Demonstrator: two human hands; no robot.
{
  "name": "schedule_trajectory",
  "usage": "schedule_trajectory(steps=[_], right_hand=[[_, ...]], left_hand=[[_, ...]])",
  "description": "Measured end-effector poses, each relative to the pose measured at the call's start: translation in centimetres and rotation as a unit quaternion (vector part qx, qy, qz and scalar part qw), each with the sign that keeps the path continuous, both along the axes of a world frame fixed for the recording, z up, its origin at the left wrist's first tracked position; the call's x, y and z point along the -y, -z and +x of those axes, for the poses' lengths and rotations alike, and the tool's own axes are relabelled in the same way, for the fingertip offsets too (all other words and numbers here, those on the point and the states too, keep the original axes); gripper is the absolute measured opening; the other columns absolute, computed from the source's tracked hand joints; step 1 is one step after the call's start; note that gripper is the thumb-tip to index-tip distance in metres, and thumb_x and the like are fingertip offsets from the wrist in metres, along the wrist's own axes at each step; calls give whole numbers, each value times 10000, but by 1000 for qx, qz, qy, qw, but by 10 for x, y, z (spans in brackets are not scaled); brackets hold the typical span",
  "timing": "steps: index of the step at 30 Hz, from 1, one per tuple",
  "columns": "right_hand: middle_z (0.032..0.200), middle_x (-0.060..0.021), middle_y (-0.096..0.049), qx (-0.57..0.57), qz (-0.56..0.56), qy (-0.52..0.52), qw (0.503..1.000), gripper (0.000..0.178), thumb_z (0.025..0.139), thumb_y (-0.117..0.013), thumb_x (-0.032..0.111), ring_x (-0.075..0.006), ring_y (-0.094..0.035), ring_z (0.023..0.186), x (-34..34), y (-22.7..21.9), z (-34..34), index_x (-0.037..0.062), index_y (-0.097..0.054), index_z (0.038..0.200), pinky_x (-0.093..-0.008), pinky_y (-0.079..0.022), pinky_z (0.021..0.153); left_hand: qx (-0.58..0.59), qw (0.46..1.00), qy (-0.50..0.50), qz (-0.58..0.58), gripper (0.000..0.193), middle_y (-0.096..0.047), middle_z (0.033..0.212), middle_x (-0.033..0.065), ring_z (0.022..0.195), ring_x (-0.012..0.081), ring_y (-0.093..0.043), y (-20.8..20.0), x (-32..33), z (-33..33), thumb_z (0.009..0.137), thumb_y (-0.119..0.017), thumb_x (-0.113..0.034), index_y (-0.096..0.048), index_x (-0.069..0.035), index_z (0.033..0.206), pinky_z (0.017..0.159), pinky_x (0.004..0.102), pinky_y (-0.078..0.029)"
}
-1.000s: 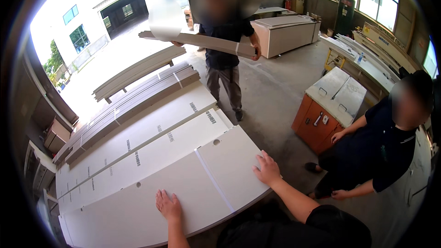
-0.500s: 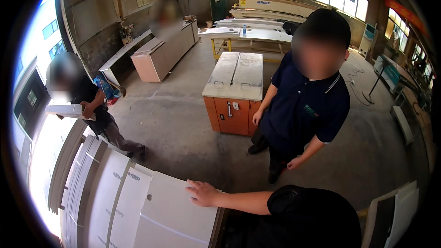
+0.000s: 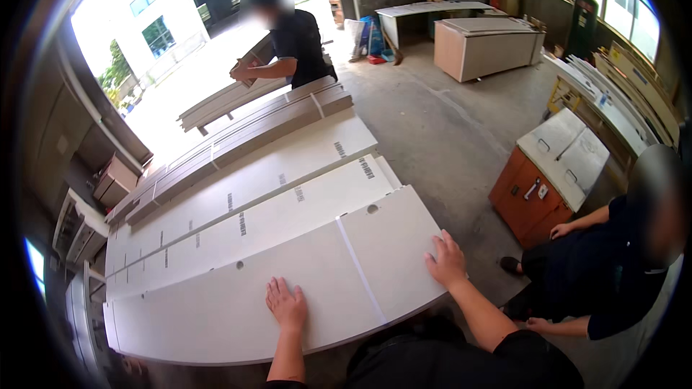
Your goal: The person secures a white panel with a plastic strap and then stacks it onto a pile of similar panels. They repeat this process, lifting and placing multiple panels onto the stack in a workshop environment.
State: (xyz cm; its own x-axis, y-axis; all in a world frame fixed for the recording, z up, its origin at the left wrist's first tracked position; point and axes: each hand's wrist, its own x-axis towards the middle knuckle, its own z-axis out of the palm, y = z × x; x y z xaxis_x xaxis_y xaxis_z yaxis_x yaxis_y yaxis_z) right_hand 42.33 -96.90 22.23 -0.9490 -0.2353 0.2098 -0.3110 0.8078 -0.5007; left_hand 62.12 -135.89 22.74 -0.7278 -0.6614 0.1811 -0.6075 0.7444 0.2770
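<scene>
A long pale panel (image 3: 202, 317) lies flat before me, with a few round holes along its far side. A white strap (image 3: 355, 263) runs across it toward its right end. My left hand (image 3: 287, 307) rests on the panel's near half, left of the strap, fingers stretched out. At the panel's right end, my right hand (image 3: 447, 263) lies with fingers spread near the edge. Neither hand grips anything. Beyond this panel are more white printed panels (image 3: 303, 198) and a strapped bundle of long grey strips (image 3: 245, 137).
Past the stacks, a co-worker (image 3: 303, 43) holds a small bundle of boards (image 3: 259, 57). Another person (image 3: 598, 266) stands close on my right, beside an orange cabinet (image 3: 530, 198) with a pale top. A low pale cabinet (image 3: 490, 50) stands farther back.
My view has swung left, bringing the whole panel stack and my left hand into sight. One hand rests at the panel's right end in both frames. The far co-worker's bundle is now tilted.
</scene>
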Motion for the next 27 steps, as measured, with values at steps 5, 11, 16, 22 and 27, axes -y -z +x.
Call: schedule_trajectory(steps=[5, 11, 16, 22, 27], right_hand=[[1477, -212, -436, -9, 13, -17, 1000, 554, 858, -670, 331, -396, -478, 1294, 4, 3, 2, 87, -542, 1339, -489, -423, 1036], [1467, -222, -444, -11, 10, -22, 1000, 565, 858, -661, 307, -404, -464, 1312, 2, -2, 4, 67, -528, 1353, -485, -414, 1053], [1442, -230, -485, 5, -80, -3, 997, 616, 857, -665, 306, -400, -496, 1293, -7, 12, -10, 34, -497, 1383, -466, -417, 1065], [1299, -257, -599, 331, -217, -25, 918, 688, 860, -694, 333, -386, -584, 1211, -54, 14, -24, 37, -442, 1429, -437, -452, 1031], [1226, -193, -659, 314, -240, -57, 917, 547, 899, -685, 290, -299, -635, 1134, -98, 15, 16, 21, -536, 1350, -386, -485, 978]], left_hand=[[-5, 1000, -12, -2, 590, -394, 1529, 213, 1450, 370, -306, 5, 1, 9, 933, -550, -372, -476, -23, 1403, 1184, 503, -196], [-11, 1000, -18, -4, 587, -411, 1526, 176, 1451, 343, -314, 7, 5, 4, 921, -572, -381, -488, -47, 1397, 1188, 490, -195], [-7, 999, -23, 22, 581, -404, 1539, 150, 1462, 314, -303, 2, 6, -2, 920, -586, -369, -496, -56, 1401, 1197, 468, -188], [14, 1000, -25, 12, 595, -377, 1562, 150, 1474, 316, -282, 6, 2, -2, 940, -574, -357, -467, -51, 1439, 1203, 470, -177], [27, 995, -88, 29, 657, -300, 1595, 188, 1491, 353, -227, 20, -19, -19, 955, -551, -391, -400, -25, 1480, 1210, 487, -141]])
